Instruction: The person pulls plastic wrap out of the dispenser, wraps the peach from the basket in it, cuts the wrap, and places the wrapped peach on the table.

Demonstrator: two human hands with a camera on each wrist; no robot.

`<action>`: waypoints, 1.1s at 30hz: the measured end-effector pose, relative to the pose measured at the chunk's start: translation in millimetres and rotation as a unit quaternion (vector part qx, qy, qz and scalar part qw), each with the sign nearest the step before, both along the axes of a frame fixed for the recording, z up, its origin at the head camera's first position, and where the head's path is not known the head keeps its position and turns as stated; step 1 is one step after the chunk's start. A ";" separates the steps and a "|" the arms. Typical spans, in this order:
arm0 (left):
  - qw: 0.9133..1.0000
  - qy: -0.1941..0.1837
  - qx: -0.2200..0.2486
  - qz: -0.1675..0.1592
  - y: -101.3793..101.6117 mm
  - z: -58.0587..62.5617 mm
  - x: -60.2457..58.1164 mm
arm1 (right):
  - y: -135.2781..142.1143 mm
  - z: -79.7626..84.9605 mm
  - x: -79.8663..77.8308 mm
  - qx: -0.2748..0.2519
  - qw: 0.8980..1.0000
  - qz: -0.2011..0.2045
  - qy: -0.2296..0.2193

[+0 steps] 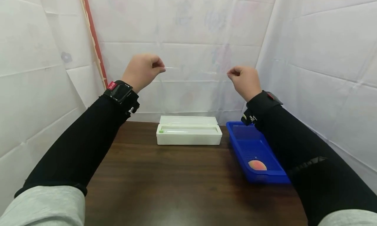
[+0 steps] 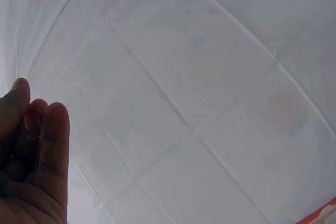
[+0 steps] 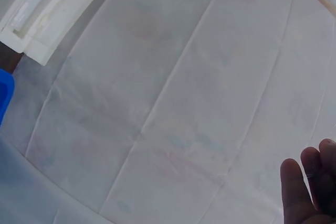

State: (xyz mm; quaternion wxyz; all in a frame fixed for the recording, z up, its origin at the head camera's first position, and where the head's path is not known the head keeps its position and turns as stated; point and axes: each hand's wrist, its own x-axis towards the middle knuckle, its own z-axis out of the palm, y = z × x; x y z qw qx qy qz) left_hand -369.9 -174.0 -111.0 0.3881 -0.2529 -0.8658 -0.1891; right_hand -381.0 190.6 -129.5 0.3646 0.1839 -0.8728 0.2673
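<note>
Both hands are raised in front of the back sheet, well above the table. Between them stretches a sheet of clear cling film, so transparent that only thin glints of its upper edge show. My left hand pinches one corner between thumb and fingers; in the left wrist view, crinkled film sits at the fingertips. On the other side my right hand pinches the opposite corner, its fingers only partly in the right wrist view. Below and between the hands, a white cling film dispenser stands with its lid raised.
A blue plastic basket stands on the right of the brown table, partly hidden by my right forearm. One peach lies in its near end. White sheets hang at the back and along both sides.
</note>
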 end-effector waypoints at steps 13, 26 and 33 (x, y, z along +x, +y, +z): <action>1.000 0.016 0.026 0.001 -9.0 12.2 9.1 | -9.8 16.7 1.2 -0.028 0.999 -0.004 0.026; 0.998 0.054 -0.018 -0.040 -16.1 -31.3 75.2 | 6.1 -21.2 75.1 0.061 0.993 0.037 0.090; 0.990 -0.049 -0.088 -0.097 -10.2 -111.6 124.6 | 29.2 -100.1 131.7 0.108 0.984 0.097 0.099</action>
